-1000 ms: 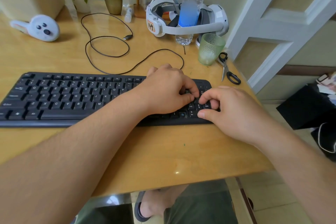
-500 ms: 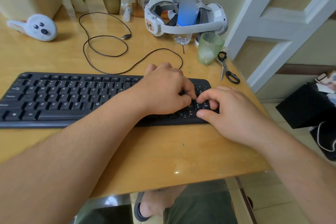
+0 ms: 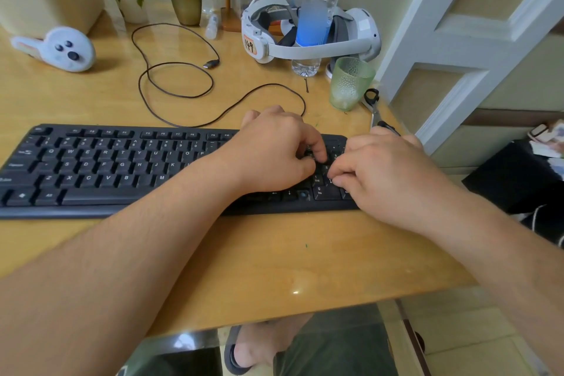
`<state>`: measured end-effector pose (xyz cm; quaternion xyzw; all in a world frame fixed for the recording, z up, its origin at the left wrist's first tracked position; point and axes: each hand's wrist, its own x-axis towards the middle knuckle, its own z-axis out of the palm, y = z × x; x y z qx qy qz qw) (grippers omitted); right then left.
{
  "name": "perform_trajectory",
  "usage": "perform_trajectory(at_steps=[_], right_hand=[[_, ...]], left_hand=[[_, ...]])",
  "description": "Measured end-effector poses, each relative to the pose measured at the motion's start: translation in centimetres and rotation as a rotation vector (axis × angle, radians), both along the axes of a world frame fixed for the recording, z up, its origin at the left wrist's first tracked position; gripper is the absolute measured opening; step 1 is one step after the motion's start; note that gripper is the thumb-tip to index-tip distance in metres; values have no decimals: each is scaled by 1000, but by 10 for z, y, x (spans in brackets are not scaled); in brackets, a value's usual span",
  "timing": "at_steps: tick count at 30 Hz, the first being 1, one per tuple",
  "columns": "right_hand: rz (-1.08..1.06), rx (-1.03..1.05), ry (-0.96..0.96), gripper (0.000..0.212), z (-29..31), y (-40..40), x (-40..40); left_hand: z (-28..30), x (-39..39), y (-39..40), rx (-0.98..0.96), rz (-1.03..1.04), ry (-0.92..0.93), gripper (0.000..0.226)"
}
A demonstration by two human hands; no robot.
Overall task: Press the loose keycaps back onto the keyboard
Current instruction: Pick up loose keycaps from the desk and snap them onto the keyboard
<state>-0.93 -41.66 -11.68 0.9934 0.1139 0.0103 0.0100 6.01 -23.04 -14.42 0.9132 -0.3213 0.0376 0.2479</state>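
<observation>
Hands meet over the numeric pad at the right end of the keyboard [image 3: 122,168]. Left hand [image 3: 274,152] has curled fingers bearing down on the keys; whether a keycap sits beneath cannot be told. Right hand [image 3: 384,174] likewise, fingertips bunched at the pad. Risk: a cap pressed off-square could jam or bend its stem. An empty socket [image 3: 303,194] remains near the arrow keys.
</observation>
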Motion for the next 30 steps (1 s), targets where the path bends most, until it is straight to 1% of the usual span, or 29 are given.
perform_trajectory(at_steps=[2, 7, 9, 11, 14, 16, 19, 26, 30], right_hand=[[21, -43, -21, 17, 2, 1, 1], [44, -59, -7, 13, 7, 2, 3], [52, -96, 1, 13, 9, 2, 4], [58, -124, 31, 15, 11, 4, 5], [63, -130, 59, 17, 12, 7, 7], [55, -75, 56, 16, 11, 6, 8], [26, 63, 82, 13, 9, 3, 7], [-129, 328, 161, 11, -1, 0, 11], [-143, 362, 141, 12, -6, 0, 9]], left_hand=[[-1, -1, -1, -4, -11, -11, 14], [-1, -4, -2, -17, -44, 6, 6], [-1, -4, -1, -7, -53, 12, 14], [0, -4, -1, 43, -60, 23, 22], [1, -4, -1, 91, -55, 33, 27], [3, -3, 0, 98, -54, 36, 28], [5, -2, 3, 103, -44, 58, 29], [6, -3, 0, 104, 6, 107, 28], [6, -3, 0, 89, 8, 133, 27]])
